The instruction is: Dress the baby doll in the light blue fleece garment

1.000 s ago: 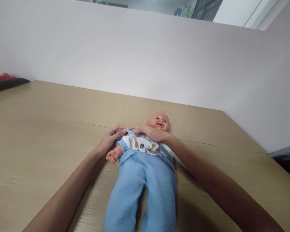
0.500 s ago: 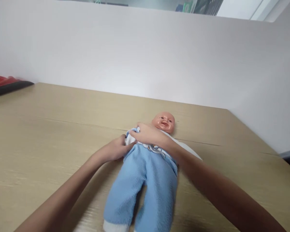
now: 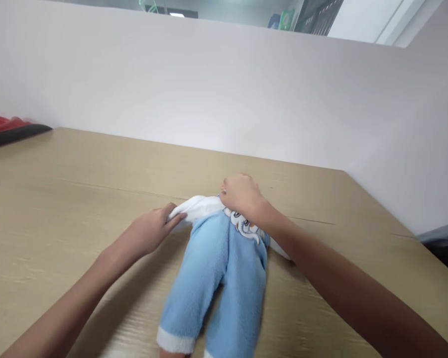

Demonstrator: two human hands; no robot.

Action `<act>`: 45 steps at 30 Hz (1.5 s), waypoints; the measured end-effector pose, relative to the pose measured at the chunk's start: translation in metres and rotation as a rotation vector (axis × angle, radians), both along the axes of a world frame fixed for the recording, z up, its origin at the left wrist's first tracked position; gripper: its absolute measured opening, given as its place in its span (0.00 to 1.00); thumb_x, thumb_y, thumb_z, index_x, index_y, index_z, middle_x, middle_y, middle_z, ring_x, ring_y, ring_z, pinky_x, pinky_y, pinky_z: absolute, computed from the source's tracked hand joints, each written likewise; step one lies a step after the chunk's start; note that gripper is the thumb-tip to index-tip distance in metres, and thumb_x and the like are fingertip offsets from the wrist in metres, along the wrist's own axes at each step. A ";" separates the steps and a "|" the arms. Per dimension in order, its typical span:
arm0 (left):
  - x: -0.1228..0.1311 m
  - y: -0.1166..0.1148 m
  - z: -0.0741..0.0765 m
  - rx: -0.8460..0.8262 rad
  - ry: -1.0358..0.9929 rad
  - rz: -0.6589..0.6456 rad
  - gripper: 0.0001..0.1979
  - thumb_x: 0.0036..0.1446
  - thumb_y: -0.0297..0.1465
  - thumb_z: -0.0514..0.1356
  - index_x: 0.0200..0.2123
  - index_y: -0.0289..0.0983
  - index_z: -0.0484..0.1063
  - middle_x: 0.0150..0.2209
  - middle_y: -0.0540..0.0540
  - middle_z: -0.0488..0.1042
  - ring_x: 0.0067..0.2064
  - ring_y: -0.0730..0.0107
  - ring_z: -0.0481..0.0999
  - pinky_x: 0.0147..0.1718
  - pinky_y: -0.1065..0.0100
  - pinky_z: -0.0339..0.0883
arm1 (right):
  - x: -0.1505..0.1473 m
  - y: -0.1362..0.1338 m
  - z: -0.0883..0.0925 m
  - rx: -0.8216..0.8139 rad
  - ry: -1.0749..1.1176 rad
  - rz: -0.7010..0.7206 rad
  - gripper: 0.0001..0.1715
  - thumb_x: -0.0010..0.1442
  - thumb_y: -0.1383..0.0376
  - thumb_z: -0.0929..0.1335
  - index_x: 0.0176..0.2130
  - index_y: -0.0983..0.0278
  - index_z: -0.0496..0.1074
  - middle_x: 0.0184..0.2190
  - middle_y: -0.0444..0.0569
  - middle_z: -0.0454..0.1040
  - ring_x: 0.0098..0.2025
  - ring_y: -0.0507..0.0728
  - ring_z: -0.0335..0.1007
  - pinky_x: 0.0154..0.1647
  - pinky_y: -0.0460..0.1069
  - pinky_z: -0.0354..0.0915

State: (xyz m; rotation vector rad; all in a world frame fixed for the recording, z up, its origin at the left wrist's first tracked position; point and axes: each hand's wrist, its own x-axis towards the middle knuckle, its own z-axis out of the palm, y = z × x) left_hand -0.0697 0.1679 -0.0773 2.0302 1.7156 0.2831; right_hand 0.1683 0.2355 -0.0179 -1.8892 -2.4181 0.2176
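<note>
A baby doll lies on its back on the wooden table (image 3: 78,189), legs toward me, in light blue fleece trousers (image 3: 216,283) with white cuffs. Its white printed shirt (image 3: 201,208) is bunched up at the chest. My left hand (image 3: 149,231) is closed, pinching the shirt's white sleeve at the doll's left side. My right hand (image 3: 242,196) is closed over the top of the shirt and covers the doll's head, which is hidden. Both forearms reach in from the bottom corners.
A white partition wall (image 3: 209,89) runs along the table's far edge and down its right side. A red and black object (image 3: 7,129) sits at the far left edge. A dark surface (image 3: 444,248) shows beyond the table's right edge.
The doll's face was showing; now my right hand and the raised shirt cover it. My left hand slid left and pulled the white sleeve outward over the doll's arm.
</note>
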 end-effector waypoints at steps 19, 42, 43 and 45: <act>-0.038 0.041 0.004 -0.077 -0.007 0.004 0.45 0.54 0.66 0.60 0.59 0.36 0.71 0.60 0.31 0.75 0.44 0.43 0.83 0.42 0.53 0.78 | 0.181 -0.125 -0.059 0.059 0.414 -0.002 0.27 0.69 0.47 0.68 0.61 0.54 0.72 0.60 0.53 0.77 0.62 0.69 0.70 0.65 0.65 0.65; 0.153 0.024 0.017 1.135 0.022 -1.138 0.13 0.79 0.28 0.50 0.49 0.41 0.75 0.37 0.46 0.78 0.35 0.64 0.72 0.43 0.61 0.65 | 0.142 -0.118 -0.097 0.142 1.196 0.039 0.15 0.60 0.61 0.77 0.46 0.60 0.79 0.37 0.46 0.76 0.36 0.56 0.73 0.37 0.50 0.71; 0.151 0.023 0.015 1.160 -0.017 -1.132 0.13 0.78 0.28 0.51 0.48 0.40 0.75 0.37 0.46 0.78 0.35 0.65 0.72 0.42 0.61 0.66 | 0.133 -0.117 -0.099 0.164 1.176 0.053 0.14 0.60 0.62 0.77 0.47 0.60 0.80 0.38 0.46 0.74 0.36 0.56 0.72 0.37 0.50 0.70; 0.149 0.022 0.013 1.092 -0.130 -1.100 0.12 0.79 0.32 0.52 0.48 0.40 0.75 0.35 0.46 0.78 0.34 0.64 0.73 0.42 0.61 0.66 | 0.123 -0.119 -0.099 0.203 1.128 0.069 0.14 0.61 0.64 0.75 0.48 0.59 0.81 0.39 0.47 0.72 0.38 0.56 0.70 0.38 0.51 0.69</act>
